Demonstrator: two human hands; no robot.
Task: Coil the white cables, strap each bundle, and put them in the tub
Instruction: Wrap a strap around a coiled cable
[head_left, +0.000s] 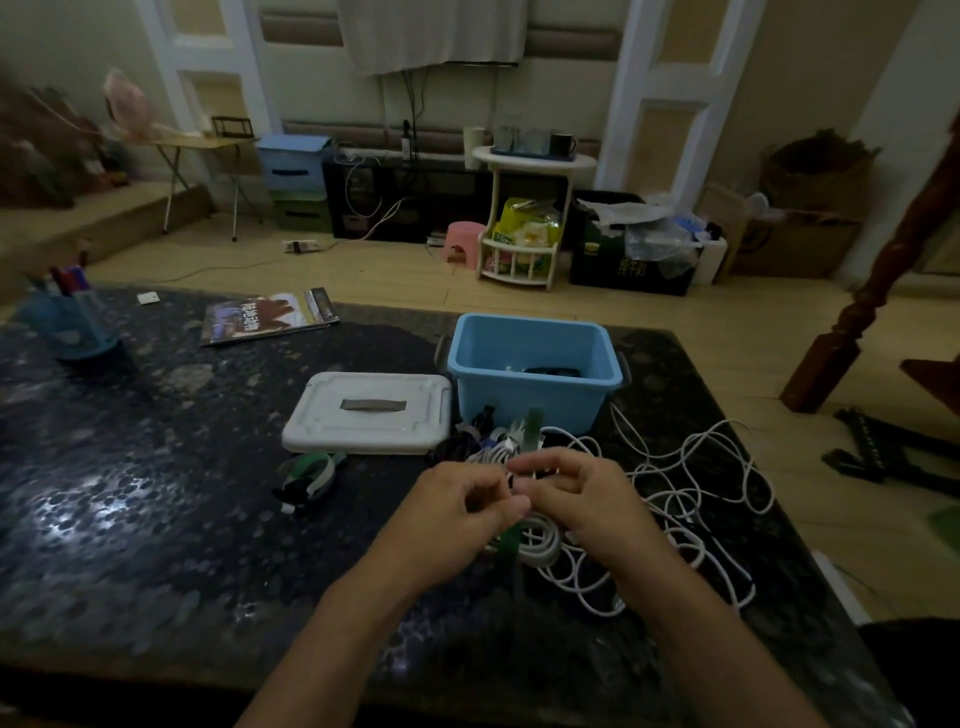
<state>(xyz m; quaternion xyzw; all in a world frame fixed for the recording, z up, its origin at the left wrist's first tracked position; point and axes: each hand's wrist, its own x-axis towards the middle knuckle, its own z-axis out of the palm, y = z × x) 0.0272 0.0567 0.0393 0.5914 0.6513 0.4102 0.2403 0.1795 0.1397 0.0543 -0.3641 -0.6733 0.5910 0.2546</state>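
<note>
Nearest, the left hand (457, 512) and right hand (582, 499) met fingertip to fingertip, both pinching a coiled white cable bundle (537, 540) crossed by a green strap (508, 545). Loose white cables (696, 499) sprawled rightward toward the table (156, 519) edge. Beyond stood the blue tub (535, 371), something dark inside, its white lid (369, 413) just left.

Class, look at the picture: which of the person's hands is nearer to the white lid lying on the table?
Left. The left hand sits just below and right of the white lid, apart from it. The right hand is farther right, beyond the left hand.
</note>
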